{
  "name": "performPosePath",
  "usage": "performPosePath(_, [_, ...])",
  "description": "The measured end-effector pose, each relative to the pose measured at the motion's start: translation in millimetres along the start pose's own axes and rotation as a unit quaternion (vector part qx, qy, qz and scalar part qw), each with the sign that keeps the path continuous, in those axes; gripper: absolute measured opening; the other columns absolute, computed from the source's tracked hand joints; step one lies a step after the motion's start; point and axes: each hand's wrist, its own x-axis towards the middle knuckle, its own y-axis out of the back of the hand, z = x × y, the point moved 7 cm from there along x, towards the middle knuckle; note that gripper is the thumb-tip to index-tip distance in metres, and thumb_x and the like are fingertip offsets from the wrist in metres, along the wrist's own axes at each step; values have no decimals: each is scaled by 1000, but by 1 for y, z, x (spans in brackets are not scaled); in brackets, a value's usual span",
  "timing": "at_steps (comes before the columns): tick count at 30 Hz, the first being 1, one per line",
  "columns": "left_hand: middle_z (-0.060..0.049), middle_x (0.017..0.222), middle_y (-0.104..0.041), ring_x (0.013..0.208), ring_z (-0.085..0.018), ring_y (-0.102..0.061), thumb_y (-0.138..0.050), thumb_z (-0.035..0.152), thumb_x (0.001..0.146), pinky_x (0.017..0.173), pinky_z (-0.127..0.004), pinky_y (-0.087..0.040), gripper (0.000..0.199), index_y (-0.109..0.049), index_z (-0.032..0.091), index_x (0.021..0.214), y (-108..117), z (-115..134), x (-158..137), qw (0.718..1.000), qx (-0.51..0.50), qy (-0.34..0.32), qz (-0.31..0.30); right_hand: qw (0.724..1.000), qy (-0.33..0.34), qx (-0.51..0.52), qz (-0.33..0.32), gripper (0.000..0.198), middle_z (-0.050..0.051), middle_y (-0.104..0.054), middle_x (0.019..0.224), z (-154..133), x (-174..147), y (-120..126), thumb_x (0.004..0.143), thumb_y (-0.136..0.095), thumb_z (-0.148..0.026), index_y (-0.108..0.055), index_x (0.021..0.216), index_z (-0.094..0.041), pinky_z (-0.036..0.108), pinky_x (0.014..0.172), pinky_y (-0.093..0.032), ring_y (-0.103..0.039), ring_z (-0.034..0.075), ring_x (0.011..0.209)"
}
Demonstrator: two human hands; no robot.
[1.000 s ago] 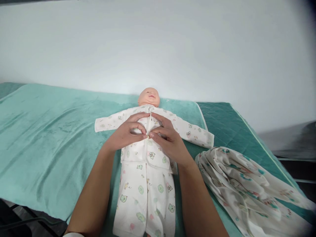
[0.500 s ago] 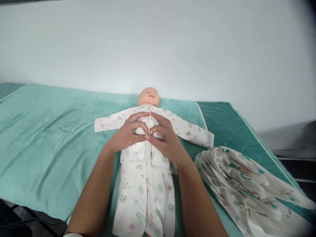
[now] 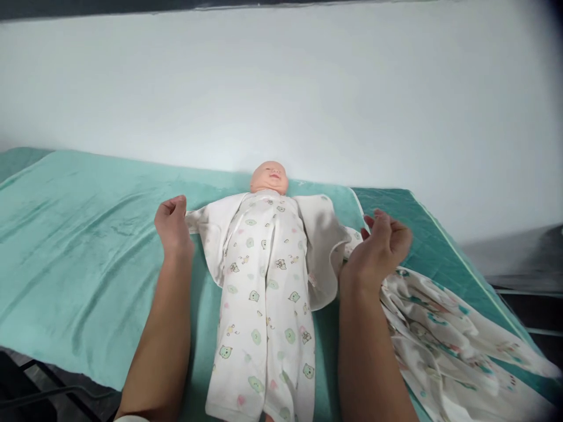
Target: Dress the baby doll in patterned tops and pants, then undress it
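Note:
A baby doll (image 3: 269, 177) lies on its back, wearing white printed trousers (image 3: 259, 328) that reach up over its chest. Its white printed jacket (image 3: 318, 220) is spread apart at the front, the pale inner side of both flaps turned outward. Beside the cuff on the left is my left hand (image 3: 172, 225), fingers curled together, with no cloth visible in them. My right hand (image 3: 378, 246) is raised near the other sleeve (image 3: 352, 241) and partly covers it; its fingers are loosely bent and apart, and no held thing shows.
A light green blanket (image 3: 92, 252) lies under the doll, over a darker green quilted mat (image 3: 400, 225). Crumpled white patterned cloth (image 3: 453, 340) rests at the right, partly behind my right forearm. A pale wall (image 3: 264, 82) stands behind the bed. A dark cable (image 3: 65, 391) shows at the lower left.
My hands have moved from the middle of the doll's chest outward to either side. The jacket front has come apart, its flaps folded out, and the trousers' upper part now shows.

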Motion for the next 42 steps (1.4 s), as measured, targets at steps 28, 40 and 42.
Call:
performPosePath(28, [-3,116,-72,106,-26,-66,-43,17,92,79,-34,-47,40,-68,31,118,-79,-21,-1,782,544,-202,-226,854,187,-348,-338,32,11,-74,107,25,31,-99,80,-45,-19,-76,87,-21,42,93,-49,-66,28,102])
performPosePath(40, [-8,113,-75,105,-27,-69,-37,26,98,88,-38,-47,37,-62,26,125,-79,-22,-4,751,578,-173,-269,600,388,-372,-593,27,17,-68,114,-78,-134,-201,92,-48,-20,-65,113,-15,47,92,-49,-62,33,109])
performPosePath(42, [-9,105,-76,101,-28,-70,-40,26,98,86,-38,-47,32,-62,25,121,-79,-23,-4,741,589,-164,-276,550,397,-420,-603,27,17,-67,115,-72,-147,-222,91,-51,-19,-64,114,-15,46,87,-51,-61,34,107])
